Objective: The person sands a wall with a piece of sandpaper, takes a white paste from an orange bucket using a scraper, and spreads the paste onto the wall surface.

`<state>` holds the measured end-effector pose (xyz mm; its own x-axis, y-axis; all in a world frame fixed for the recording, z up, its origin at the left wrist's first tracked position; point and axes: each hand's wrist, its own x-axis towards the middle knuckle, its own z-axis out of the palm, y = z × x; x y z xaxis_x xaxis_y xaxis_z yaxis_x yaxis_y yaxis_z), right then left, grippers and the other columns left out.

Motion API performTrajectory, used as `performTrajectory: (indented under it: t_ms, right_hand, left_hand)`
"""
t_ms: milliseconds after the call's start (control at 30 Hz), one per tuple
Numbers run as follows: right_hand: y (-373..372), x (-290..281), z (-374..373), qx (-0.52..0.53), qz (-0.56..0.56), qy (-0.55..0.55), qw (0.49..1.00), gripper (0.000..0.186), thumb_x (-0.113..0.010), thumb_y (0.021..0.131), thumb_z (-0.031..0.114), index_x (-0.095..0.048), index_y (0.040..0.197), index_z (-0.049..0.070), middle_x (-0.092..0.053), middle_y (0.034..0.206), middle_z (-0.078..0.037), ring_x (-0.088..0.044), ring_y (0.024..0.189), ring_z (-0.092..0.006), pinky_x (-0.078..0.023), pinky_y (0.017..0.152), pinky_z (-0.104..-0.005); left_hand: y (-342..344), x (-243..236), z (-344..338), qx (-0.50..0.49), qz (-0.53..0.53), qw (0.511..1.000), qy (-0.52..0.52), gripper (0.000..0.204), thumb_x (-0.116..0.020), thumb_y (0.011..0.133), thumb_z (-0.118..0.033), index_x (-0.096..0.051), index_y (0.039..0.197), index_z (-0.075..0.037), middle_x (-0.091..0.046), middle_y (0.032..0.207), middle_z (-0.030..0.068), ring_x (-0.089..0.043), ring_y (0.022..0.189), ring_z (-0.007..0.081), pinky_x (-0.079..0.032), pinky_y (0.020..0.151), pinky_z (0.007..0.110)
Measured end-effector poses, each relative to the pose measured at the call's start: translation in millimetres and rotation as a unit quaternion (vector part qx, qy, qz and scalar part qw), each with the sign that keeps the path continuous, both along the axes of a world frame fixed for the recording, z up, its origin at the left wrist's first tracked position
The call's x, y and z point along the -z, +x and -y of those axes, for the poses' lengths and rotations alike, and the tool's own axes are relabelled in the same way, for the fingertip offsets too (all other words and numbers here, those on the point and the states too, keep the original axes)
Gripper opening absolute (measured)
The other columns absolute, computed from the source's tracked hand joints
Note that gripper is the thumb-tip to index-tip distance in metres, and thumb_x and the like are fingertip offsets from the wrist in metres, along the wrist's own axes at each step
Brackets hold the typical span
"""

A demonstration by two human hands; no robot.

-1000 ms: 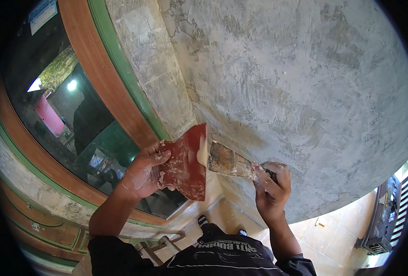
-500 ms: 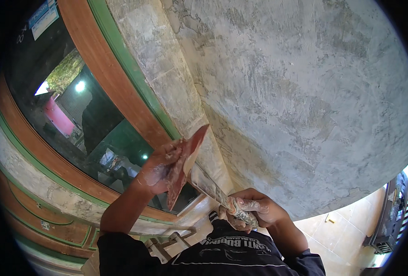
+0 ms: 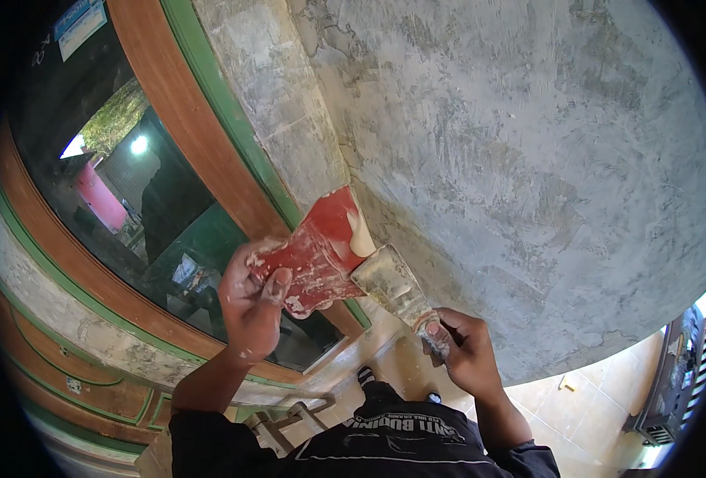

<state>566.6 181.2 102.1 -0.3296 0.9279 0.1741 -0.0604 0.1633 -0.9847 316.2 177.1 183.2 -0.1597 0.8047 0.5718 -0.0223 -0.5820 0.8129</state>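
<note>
My left hand [image 3: 248, 299] grips a red, putty-smeared flat spreader [image 3: 313, 255], its thumb over the face. A lump of cream putty [image 3: 358, 235] clings along the spreader's right edge. In my right hand [image 3: 470, 350] is a stained putty knife [image 3: 386, 280], held by its crusted handle with the blade angled up-left, touching the lower right edge of the spreader. Both tools are in front of me, before the corner where the rough grey plastered wall [image 3: 512, 159] meets the window's plastered reveal [image 3: 265, 95].
A window [image 3: 130, 215] with brown and green frames fills the left, above carved wooden panels [image 3: 98, 374]. Low on the right stands a dark slatted wooden bench [image 3: 668, 382] on tiled floor [image 3: 568, 406]. A wooden rail structure [image 3: 289, 426] is by my feet.
The spreader turned edge-on half a second ago and now shows its red face again, raised slightly. The knife dipped downward with my right hand, then came up against the spreader's lower edge.
</note>
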Motion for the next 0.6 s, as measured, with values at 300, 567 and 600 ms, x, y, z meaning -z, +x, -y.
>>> performTrajectory:
  t_ms: [300, 567, 600]
  right_hand:
    - [-11, -5, -16, -0.003, -0.156, -0.004, 0.988, 0.015, -0.061, 0.087, 0.007, -0.063, 0.098, -0.002, -0.06, 0.078, -0.005, -0.05, 0.07, -0.0084, -0.041, 0.064, -0.0226]
    - [-45, 37, -32, 0.129, -0.068, 0.228, 0.963, 0.037, -0.069, 0.073, -0.006, -0.063, 0.108, 0.002, -0.059, 0.096, -0.011, -0.057, 0.084, -0.018, -0.043, 0.068, -0.0226]
    - [-47, 39, -32, 0.144, -0.068, 0.23, 0.96, 0.037, -0.069, 0.072, -0.007, -0.063, 0.108, 0.002, -0.059, 0.096, -0.011, -0.057, 0.084, -0.018, -0.043, 0.067, -0.023]
  left_hand:
    - [17, 5, 27, 0.033, -0.19, 0.961, -0.196, 0.02, -0.054, 0.088, -0.001, -0.049, 0.106, 0.006, -0.061, 0.093, 0.011, -0.06, 0.079, 0.0108, -0.051, 0.066, 0.026]
    - [9, 4, 17, 0.177, 0.188, 0.899, -0.352, 0.019, -0.055, 0.086, -0.001, -0.046, 0.102, 0.0, -0.06, 0.097, 0.0126, -0.064, 0.086, 0.0199, -0.054, 0.077, 0.035]
    - [8, 3, 17, 0.18, 0.197, 0.895, -0.357, 0.018, -0.055, 0.086, -0.001, -0.046, 0.102, -0.001, -0.06, 0.097, 0.0125, -0.064, 0.087, 0.0199, -0.054, 0.077, 0.035]
